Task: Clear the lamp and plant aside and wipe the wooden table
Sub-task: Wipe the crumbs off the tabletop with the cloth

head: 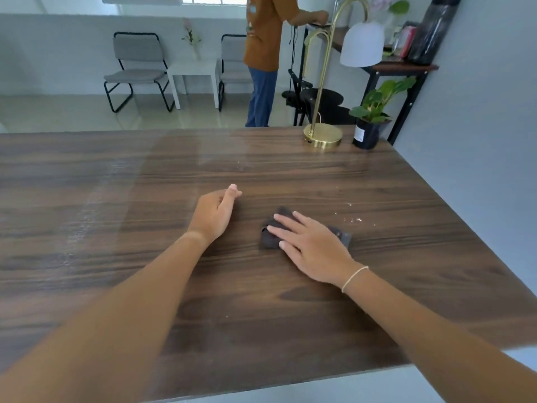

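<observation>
A dark wooden table (145, 199) fills the view. My right hand (311, 247) lies flat, fingers spread, pressing on a dark grey cloth (270, 237) right of the table's centre. My left hand (215, 212) rests on the wood just left of the cloth, fingers curled under, holding nothing. A gold lamp (322, 136) with a white shade stands at the far right corner. Beside it sits a green plant in a dark pot (366, 135). Pale crumbs (353, 219) lie to the right of the cloth.
A grey wall runs along the table's right side. Behind the table a person in an orange shirt (264, 33) stands at a black-framed shelf (406, 68). Two grey chairs (136, 71) and a small white side table (194, 74) stand further back.
</observation>
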